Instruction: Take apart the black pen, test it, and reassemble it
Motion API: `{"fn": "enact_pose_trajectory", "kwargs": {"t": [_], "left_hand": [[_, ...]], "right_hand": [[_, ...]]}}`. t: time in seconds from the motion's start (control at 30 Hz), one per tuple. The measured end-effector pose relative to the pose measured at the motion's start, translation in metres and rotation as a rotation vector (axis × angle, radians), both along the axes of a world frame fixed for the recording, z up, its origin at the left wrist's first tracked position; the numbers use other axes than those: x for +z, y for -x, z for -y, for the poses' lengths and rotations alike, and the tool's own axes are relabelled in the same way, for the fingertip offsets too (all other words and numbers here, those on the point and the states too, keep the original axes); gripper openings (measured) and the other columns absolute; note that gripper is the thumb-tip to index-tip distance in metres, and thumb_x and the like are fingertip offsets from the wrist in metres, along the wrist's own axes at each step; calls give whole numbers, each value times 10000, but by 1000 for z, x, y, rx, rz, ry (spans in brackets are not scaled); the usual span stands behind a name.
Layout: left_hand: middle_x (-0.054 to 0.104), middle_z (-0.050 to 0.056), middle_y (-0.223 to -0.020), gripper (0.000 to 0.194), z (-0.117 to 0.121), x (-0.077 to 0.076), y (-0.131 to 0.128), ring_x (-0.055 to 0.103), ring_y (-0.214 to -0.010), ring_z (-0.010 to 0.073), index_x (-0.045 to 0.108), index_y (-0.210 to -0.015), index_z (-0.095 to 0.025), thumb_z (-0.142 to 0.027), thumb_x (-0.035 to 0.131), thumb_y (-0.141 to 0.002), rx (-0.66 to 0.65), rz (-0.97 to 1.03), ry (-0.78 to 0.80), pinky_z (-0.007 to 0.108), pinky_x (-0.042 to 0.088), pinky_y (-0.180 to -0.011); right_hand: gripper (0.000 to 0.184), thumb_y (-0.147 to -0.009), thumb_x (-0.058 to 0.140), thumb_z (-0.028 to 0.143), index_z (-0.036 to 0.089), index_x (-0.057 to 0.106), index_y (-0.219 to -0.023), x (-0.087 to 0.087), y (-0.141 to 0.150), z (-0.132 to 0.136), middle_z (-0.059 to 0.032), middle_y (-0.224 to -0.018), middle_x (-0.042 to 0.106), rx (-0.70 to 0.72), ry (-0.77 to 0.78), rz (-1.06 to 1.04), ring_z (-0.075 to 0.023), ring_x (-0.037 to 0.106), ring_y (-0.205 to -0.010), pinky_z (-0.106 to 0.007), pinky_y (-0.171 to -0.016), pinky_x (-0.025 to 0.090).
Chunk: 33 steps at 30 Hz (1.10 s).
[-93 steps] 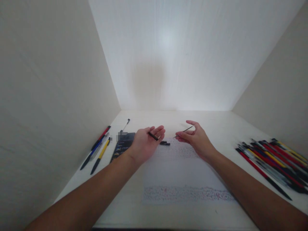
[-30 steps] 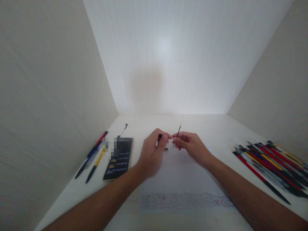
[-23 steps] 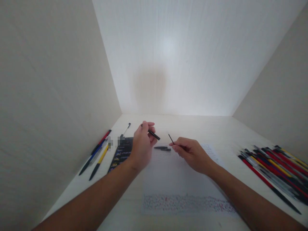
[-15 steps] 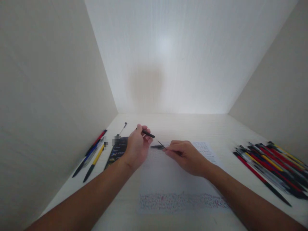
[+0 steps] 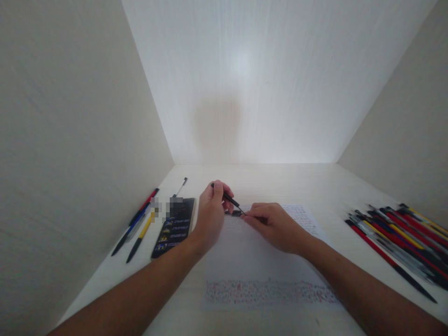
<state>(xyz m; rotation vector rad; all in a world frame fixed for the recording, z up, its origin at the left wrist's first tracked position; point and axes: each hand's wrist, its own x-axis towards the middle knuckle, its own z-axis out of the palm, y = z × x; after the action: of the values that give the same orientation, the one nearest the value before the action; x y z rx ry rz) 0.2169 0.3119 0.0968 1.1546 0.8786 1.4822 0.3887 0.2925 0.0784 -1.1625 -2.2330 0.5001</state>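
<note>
My left hand point(image 5: 212, 212) is closed on a black pen barrel point(image 5: 229, 198), which slants down to the right over the paper. My right hand point(image 5: 276, 227) pinches a thin dark pen refill point(image 5: 241, 211) between thumb and fingers. The short visible length of refill lines up with the lower end of the barrel and appears to enter it. Below the barrel, a dark pen part point(image 5: 236, 213) lies on the white paper point(image 5: 252, 261), partly hidden by both hands. Handwriting and rows of coloured marks cover parts of the sheet.
A phone point(image 5: 180, 224) with a lit screen lies left of my left hand. Beyond it are several pens, among them a yellow and black one point(image 5: 142, 235), and a thin rod point(image 5: 182, 185). Many pens point(image 5: 402, 242) are piled at the right. Pale walls point(image 5: 245, 116) enclose the table.
My left hand has moved right with the barrel, bringing it closer to my right hand. Less of the refill shows between them. More of the phone is uncovered.
</note>
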Motion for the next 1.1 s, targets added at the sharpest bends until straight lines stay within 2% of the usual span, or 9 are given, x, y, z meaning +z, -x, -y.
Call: {"fn": "enact_pose_trajectory", "kwargs": {"t": [0.23, 0.4, 0.63, 0.8, 0.97, 1.1], "left_hand": [[491, -2, -572, 339, -3, 6, 7, 437, -490, 107, 548, -672, -192, -253, 431, -984, 82, -20, -45, 242, 322, -481], [503, 1, -597, 308, 0, 7, 5, 431, -491, 107, 544, -665, -196, -259, 485, -960, 31, 0, -28, 239, 320, -456], [508, 7, -650, 329, 0, 9, 3, 431, -489, 95, 533, -666, -184, -162, 407, -969, 56, -30, -17, 249, 330, -462], [500, 3, -624, 316, 2, 9, 4, 437, -489, 99, 535, -664, -187, -170, 432, -962, 9, -37, -16, 250, 341, -474], [510, 5, -632, 314, -3, 6, 5, 439, -480, 94, 535, -672, -185, -199, 433, -969, 80, -7, -27, 247, 334, -462], [528, 13, -653, 308, -3, 8, 6, 442, -490, 93, 535, -673, -185, -221, 448, -966, 76, 10, -31, 247, 335, -462]], "right_hand": [[270, -936, 503, 247, 198, 658, -721, -1, -2, -1, -12, -661, 584, -7, 27, 16, -126, 476, -605, -285, -587, 326], [288, -939, 498, 239, 190, 622, -684, -1, -2, -2, 3, -647, 560, -7, 22, 24, -118, 488, -602, -278, -584, 332], [302, -942, 504, 246, 186, 587, -657, 0, -1, -1, 8, -639, 545, -1, 28, 40, -110, 474, -586, -270, -573, 331], [279, -934, 513, 231, 191, 598, -672, 1, -2, -1, 5, -650, 564, 2, 20, 27, -114, 492, -598, -268, -575, 335], [275, -932, 516, 235, 196, 595, -671, 0, -3, -3, 4, -667, 582, -4, 30, 41, -114, 503, -609, -265, -583, 344], [293, -933, 509, 238, 193, 586, -654, 0, -3, -2, 0, -666, 582, -6, 40, 29, -116, 503, -608, -268, -585, 346]]}}
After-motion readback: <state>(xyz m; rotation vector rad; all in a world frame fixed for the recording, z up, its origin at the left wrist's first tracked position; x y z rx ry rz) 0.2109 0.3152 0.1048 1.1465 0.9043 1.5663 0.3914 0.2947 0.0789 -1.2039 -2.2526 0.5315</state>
